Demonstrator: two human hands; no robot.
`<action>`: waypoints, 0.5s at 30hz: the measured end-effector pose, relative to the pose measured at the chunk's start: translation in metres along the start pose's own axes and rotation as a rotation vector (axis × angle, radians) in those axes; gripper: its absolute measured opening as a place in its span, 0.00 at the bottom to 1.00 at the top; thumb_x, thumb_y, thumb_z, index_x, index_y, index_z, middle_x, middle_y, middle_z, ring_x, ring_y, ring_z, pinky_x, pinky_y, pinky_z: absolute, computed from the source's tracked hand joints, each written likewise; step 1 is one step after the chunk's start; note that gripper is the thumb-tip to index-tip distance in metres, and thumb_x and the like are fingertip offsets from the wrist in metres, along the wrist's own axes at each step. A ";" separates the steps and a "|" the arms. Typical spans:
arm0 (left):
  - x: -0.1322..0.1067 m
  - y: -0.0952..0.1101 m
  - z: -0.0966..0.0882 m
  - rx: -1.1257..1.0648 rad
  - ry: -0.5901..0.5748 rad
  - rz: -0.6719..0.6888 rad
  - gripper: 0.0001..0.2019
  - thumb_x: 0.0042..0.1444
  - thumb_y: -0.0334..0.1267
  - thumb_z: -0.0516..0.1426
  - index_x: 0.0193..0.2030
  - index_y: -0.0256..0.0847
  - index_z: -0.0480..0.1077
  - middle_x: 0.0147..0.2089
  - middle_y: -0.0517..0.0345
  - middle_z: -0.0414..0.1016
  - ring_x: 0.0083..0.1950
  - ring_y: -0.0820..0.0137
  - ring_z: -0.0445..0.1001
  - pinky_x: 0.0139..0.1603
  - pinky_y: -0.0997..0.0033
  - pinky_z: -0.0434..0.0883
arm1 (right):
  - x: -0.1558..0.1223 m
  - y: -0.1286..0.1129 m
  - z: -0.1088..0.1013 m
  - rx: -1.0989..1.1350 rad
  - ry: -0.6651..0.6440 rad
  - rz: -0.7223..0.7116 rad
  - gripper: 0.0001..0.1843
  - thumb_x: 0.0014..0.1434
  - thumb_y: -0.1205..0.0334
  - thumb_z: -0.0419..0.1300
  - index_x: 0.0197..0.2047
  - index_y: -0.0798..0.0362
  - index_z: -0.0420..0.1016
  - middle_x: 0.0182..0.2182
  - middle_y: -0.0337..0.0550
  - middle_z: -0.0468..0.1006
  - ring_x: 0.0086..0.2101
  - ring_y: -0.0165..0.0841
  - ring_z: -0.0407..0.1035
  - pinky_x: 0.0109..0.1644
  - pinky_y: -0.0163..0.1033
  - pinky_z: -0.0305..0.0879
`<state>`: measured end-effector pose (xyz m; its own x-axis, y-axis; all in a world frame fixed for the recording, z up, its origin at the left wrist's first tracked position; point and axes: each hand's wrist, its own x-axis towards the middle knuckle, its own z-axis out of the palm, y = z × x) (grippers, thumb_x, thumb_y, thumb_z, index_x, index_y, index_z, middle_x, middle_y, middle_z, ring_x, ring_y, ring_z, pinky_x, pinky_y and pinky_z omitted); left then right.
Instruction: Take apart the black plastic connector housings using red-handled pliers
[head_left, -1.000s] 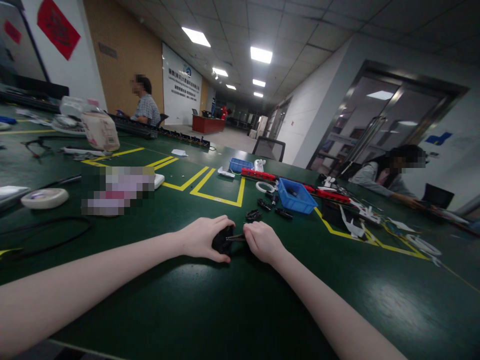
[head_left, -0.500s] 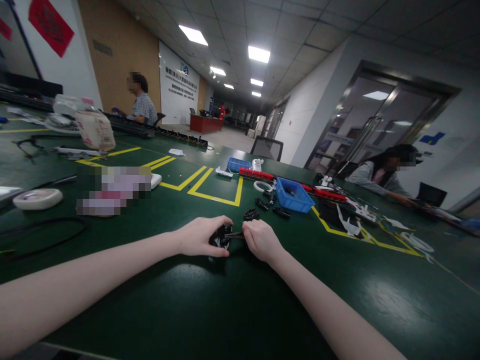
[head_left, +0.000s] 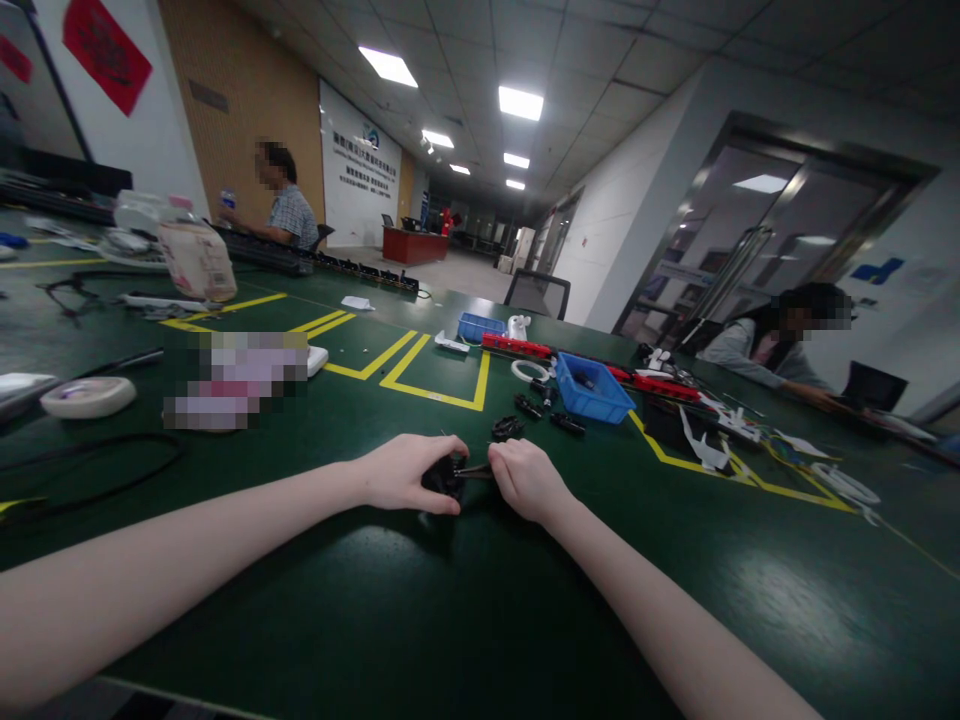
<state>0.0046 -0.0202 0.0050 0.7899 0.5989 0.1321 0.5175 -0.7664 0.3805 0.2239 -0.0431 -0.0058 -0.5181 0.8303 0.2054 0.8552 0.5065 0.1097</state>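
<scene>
A pink-capped bottle (head_left: 196, 265) is noted on the green-topped table (head_left: 337, 630). A mesh-backed chair (head_left: 537, 294) is placed at its far side. Farther back, a red counter (head_left: 415, 246) is seen right of a lettered wall sign (head_left: 356, 180).

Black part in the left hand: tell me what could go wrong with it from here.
The thin tool in the right hand points toward the left hand, so a slip could jab its fingers or thumb.

The black part sits between the left thumb and fingers; if pushed hard by the tool, it might twist loose.

The dark piece lies just beyond the right hand, which could knock it.
</scene>
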 end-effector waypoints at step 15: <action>-0.001 0.004 0.002 0.107 0.125 0.063 0.37 0.46 0.54 0.64 0.58 0.39 0.56 0.49 0.50 0.72 0.46 0.59 0.74 0.45 0.64 0.69 | 0.000 0.002 0.002 0.004 0.034 -0.012 0.11 0.63 0.57 0.55 0.40 0.56 0.72 0.35 0.40 0.75 0.35 0.30 0.71 0.41 0.42 0.69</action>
<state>0.0066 -0.0246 0.0045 0.7780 0.5681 0.2683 0.5055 -0.8196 0.2695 0.2252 -0.0415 -0.0072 -0.5278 0.8156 0.2373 0.8487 0.5177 0.1085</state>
